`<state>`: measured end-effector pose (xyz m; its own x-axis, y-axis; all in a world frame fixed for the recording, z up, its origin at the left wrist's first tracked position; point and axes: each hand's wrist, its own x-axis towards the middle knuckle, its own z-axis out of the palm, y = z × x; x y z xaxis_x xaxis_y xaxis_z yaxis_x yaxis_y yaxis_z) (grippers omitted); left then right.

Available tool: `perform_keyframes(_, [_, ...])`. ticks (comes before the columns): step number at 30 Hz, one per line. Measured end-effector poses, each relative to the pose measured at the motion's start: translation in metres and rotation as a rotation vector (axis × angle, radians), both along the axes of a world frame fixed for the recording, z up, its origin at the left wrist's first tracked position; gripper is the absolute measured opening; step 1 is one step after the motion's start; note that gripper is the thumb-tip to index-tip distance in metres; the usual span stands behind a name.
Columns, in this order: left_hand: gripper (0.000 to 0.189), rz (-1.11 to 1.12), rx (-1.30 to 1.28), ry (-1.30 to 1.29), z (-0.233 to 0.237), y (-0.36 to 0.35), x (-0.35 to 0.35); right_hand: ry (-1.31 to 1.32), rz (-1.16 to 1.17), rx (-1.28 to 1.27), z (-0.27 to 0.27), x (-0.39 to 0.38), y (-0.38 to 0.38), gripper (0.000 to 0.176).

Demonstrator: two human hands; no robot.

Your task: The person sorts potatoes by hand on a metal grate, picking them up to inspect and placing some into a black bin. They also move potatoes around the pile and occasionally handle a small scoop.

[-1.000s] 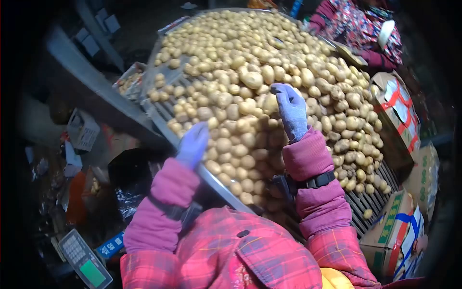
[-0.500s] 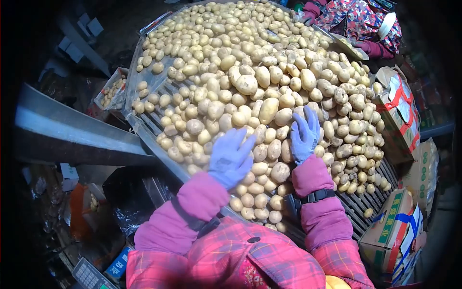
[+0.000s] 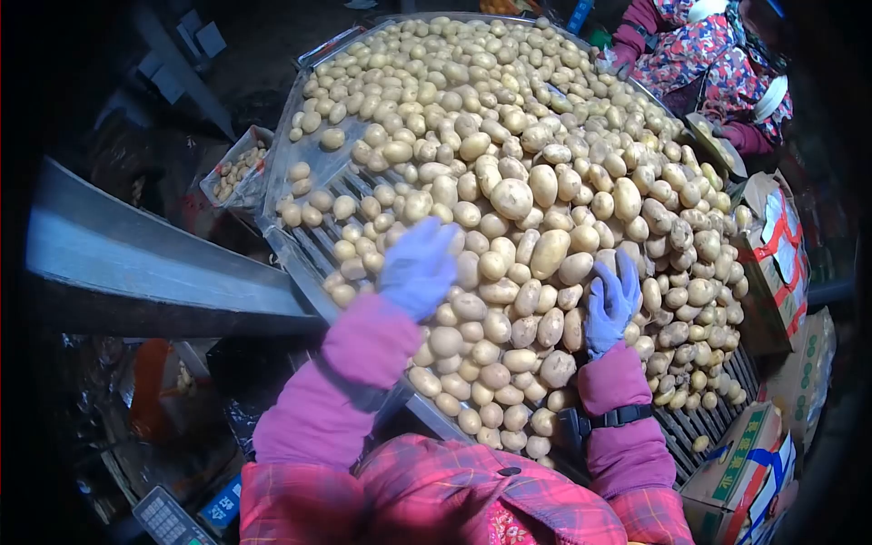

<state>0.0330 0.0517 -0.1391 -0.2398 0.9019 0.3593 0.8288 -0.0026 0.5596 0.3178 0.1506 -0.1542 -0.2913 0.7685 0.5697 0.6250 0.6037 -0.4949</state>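
Note:
A large heap of potatoes [image 3: 509, 272] covers a slatted metal table [image 3: 309, 282]. My left hand [image 3: 418, 270], in a purple-blue glove, rests over potatoes on the left part of the heap; it is a little blurred, with its fingers spread. On the right, my right hand [image 3: 612, 304] wears a matching glove and touches potatoes with its fingers apart. Neither hand has a potato gripped in it. Between the two hands lie many potatoes of differing sizes.
Another person [image 3: 713, 64] in a patterned garment is at the table's upper right. Boxes [image 3: 736, 463] stand along the right side. A box of small potatoes [image 3: 238, 173] is at the upper left. A metal beam [image 3: 163, 259] crosses the left.
My left hand has moved left and up over the potatoes. In the view, my right hand sits further right and lower, as the whole scene has shifted the same way.

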Motion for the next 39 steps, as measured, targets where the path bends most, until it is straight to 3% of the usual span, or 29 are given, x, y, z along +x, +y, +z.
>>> perform_keyframes(2, [0.042,0.003,-0.121,0.236,-0.022,0.017,0.004,-0.005,-0.003,0.008,0.003,0.000,0.000,0.028])
perform_keyframes(5, [0.044,-0.082,-0.229,-0.042,-0.022,0.029,-0.011,-0.007,-0.004,0.009,0.005,0.000,-0.001,0.029])
perform_keyframes(8, [0.050,-0.001,-0.385,-0.808,-0.010,0.043,-0.026,-0.023,-0.018,-0.009,0.005,-0.001,-0.003,0.023])
perform_keyframes(9, [0.052,-0.024,-0.284,-0.944,-0.009,0.045,-0.025,-0.018,-0.015,-0.009,0.006,-0.001,-0.003,0.023])
perform_keyframes(13, [0.059,-0.101,-0.011,-0.149,0.008,0.086,0.017,0.012,0.004,-0.009,0.004,0.001,-0.001,0.024])
perform_keyframes(15, [0.061,0.006,-0.239,0.136,0.019,0.097,0.042,0.039,0.013,0.013,0.003,0.001,0.000,0.026])
perform_keyframes(18, [0.061,0.036,-0.353,0.153,0.030,0.112,0.043,0.053,-0.008,0.035,0.007,0.000,0.001,0.025])
perform_keyframes(21, [0.060,-0.141,-0.301,-0.299,0.020,0.118,0.021,0.047,-0.026,0.036,0.011,0.000,0.000,0.024])
perform_keyframes(22, [0.055,-0.268,-0.287,-1.002,0.018,0.113,0.021,0.057,-0.019,0.040,0.009,0.001,0.001,0.024])
perform_keyframes(25, [0.052,-0.211,-0.330,-1.559,0.040,0.100,0.022,0.062,-0.018,0.050,0.007,-0.001,0.001,0.024])
perform_keyframes(29, [0.052,-0.293,-0.223,-1.453,0.048,0.127,0.044,-0.003,-0.033,-0.005,0.007,0.001,-0.002,0.026])
perform_keyframes(30, [0.051,-0.457,-0.327,-1.197,0.055,0.142,0.045,0.039,-0.024,0.065,0.015,-0.001,0.001,0.024])
perform_keyframes(32, [0.050,-0.397,-0.248,-0.899,-0.007,0.174,0.046,0.043,-0.021,0.058,0.014,-0.002,0.000,0.024])
perform_keyframes(34, [0.055,-0.407,-0.292,-1.212,0.010,0.166,0.064,0.074,-0.007,0.081,0.011,0.000,0.003,0.025])
perform_keyframes(36, [0.057,-0.565,-0.330,-0.752,0.029,0.143,0.049,0.086,-0.021,0.060,0.012,-0.001,0.001,0.025])
perform_keyframes(38, [0.064,-0.613,-0.544,-0.557,0.059,0.130,0.046,0.073,-0.033,0.072,0.009,0.001,0.002,0.028])
perform_keyframes(39, [0.063,-0.616,-0.511,-0.684,0.062,0.120,0.047,0.059,-0.037,0.063,0.009,0.001,0.001,0.028])
